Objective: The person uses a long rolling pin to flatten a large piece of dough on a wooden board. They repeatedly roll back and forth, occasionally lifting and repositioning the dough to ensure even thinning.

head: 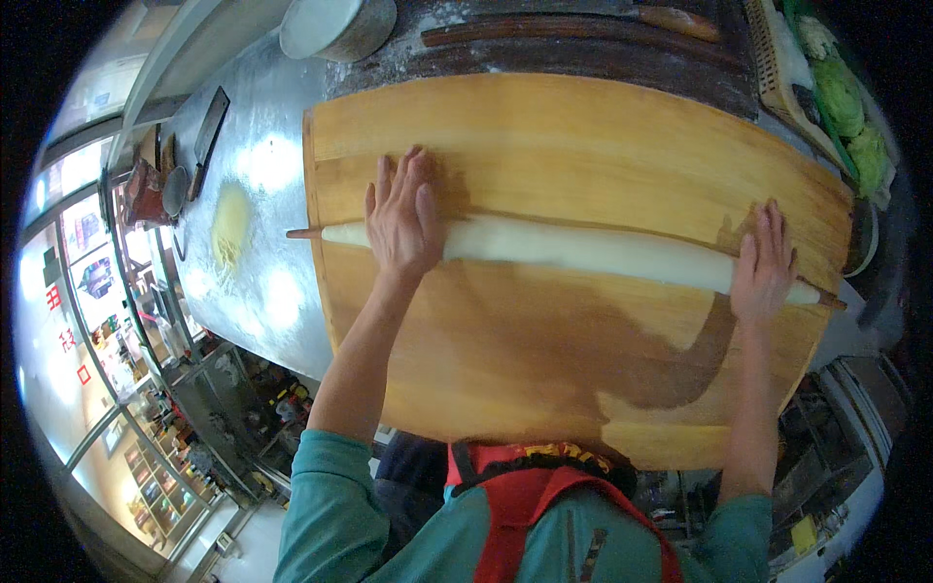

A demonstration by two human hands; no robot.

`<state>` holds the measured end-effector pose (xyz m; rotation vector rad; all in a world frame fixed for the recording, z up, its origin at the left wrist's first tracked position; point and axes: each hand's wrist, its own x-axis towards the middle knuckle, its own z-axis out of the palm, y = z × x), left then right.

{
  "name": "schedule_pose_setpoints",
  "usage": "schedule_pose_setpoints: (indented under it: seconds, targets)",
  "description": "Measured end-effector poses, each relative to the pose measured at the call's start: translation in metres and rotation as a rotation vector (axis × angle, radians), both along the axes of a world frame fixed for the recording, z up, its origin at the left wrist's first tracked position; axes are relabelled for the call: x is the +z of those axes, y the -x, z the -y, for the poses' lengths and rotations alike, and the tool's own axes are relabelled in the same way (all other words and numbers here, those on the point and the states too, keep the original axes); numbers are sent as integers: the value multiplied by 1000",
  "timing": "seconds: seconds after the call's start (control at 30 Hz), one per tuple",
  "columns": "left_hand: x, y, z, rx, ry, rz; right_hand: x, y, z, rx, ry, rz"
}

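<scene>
A long sheet of pale dough (583,246) is wrapped around a thin wooden rolling pin (302,234), whose brown tips stick out at both ends. The roll lies across a large wooden board (539,146). Near its left end, my left hand (404,218) presses flat on the dough with fingers stretched out. My right hand (764,266) lies over the roll close to its right end, palm down, fingers pointing away from me. Neither hand is wrapped around the roll.
Left of the board, a metal worktop (280,197) bears a bundle of noodles (232,222) and a cleaver (210,135). Behind stand a round metal pot (335,33) and a dark wooden rod (532,29). A basket (776,80) and green vegetables (838,102) are at far right.
</scene>
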<state>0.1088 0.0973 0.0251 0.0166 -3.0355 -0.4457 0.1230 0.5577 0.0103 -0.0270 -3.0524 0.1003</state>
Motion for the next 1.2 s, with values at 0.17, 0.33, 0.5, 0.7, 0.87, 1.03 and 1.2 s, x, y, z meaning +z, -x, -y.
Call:
schedule_pose_setpoints:
  seconds: [0.17, 0.33, 0.5, 0.7, 0.87, 1.03, 1.2]
  targets:
    - [-7, 40, 9, 66, -43, -3, 7, 54, 7, -127, 79, 63]
    - [6, 63, 36, 42, -122, -70, 3, 64, -40, -107, 145, 45]
    - [-14, 50, 46, 46, -23, -41, -13, 45, -71, -22, -14, 74]
    - [-12, 117, 53, 24, -162, -130, 4, 134, -43, -322, 278, 156]
    - [-5, 122, 78, 100, -223, 0, -19, 117, -123, 70, 85, 165]
    - [-20, 93, 87, 145, 80, -15, -33, 104, -112, 147, -214, -12]
    - [-8, 151, 80, 207, -90, 14, -50, 151, -159, 25, -476, 107]
